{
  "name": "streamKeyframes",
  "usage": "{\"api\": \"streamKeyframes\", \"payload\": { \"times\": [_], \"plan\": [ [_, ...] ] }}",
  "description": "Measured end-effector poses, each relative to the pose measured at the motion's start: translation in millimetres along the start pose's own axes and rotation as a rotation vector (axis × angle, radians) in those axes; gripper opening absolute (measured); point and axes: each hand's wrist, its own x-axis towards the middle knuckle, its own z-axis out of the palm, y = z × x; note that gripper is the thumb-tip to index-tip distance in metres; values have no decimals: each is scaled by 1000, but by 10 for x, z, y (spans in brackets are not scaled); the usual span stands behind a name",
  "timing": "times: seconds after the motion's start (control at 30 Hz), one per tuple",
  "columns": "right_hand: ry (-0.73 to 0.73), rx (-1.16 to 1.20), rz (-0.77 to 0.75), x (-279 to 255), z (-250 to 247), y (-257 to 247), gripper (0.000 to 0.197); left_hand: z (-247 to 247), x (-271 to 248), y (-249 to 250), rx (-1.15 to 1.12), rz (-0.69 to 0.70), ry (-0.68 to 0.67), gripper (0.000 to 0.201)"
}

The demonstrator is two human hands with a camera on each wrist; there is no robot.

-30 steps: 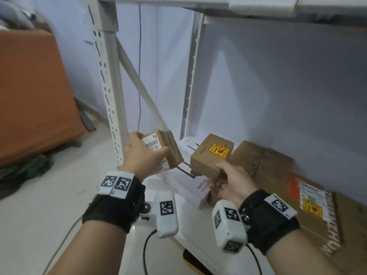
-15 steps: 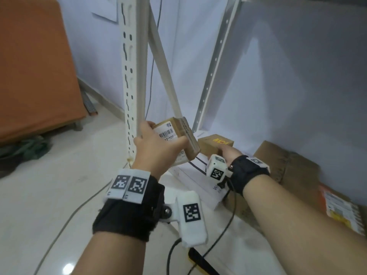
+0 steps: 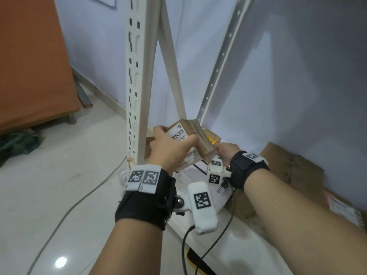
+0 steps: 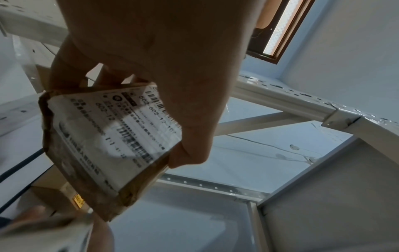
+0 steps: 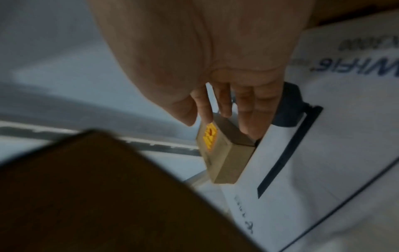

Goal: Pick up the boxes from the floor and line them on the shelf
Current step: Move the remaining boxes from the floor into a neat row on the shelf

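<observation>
Here the left hand [image 3: 170, 149] grips a brown box with a barcode label [image 4: 112, 145], thumb and fingers curled round it, held in the air just above the shelf [image 3: 198, 241]. Behind it, the right hand [image 5: 215, 59] has its fingers on a small box with a yellow sticker [image 5: 222, 153], which sits against a white WiFi carton [image 5: 334, 136] on the shelf; whether it grips or only touches, I cannot tell

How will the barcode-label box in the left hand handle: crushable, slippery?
Probably light: the left hand holds the barcode-label box alone. Likely soft, since its cardboard corners look crumpled. The glossy label may be a bit slick under the thumb, but bare cardboard edges should grip.
</observation>
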Motion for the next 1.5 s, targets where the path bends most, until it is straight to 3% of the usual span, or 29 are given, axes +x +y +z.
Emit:
{"api": "streamKeyframes", "payload": {
  "times": [0.1, 0.27, 0.43, 0.57, 0.7, 0.77, 0.83, 0.87, 0.93, 1.03, 1.23, 1.37, 1.43, 1.5],
  "plan": [
    [-83, 178, -34, -538, 22, -134, 18, 53, -27, 32, 0, -1, -61, 93],
    [-226, 11, -197, -1144, 0, -142, 40, 127, -246, 37, 44, 65, -43, 91],
    [-318, 107, -215, -1402, -63, -53, 41, 88, -471, 34, 4, 160, -63, 86],
    [-147, 97, -125, -1496, -73, 48, 60, 44, -617, 86, -45, 144, -88, 70],
    [41, 323, -100, -1422, -234, -116, 65, 47, -723, 134, 19, 169, -39, 68],
    [128, 295, -71, -1210, -303, -252, 83, 45, -679, 121, 56, 179, -24, 64],
    [240, 197, -23, -515, -480, -187, 99, 47, -600, 99, 84, 174, -12, 58],
    [278, 151, -11, -281, -494, -161, 98, 40, -551, 81, 99, 176, -2, 57],
    [303, 139, 1, -138, -402, -174, 75, 18, -462, 52, 113, 185, 9, 56],
    [257, 97, 7, -375, -99, -237, 41, -12, -325, 25, 104, 183, 28, 54],
    [328, -114, 68, 2, -87, -71, 36, -58, -102, 16, 165, 185, 72, 50],
    [326, -138, 123, -31, -120, -45, 14, 23, -51, 17, 192, 174, 51, 51],
    [290, -80, 125, -4, -171, -25, 15, 109, -65, 21, 213, 171, 22, 49],
    [267, 21, 91, 249, -354, 101, 31, 202, -99, 20, 251, 164, -14, 47]
  ]
}}
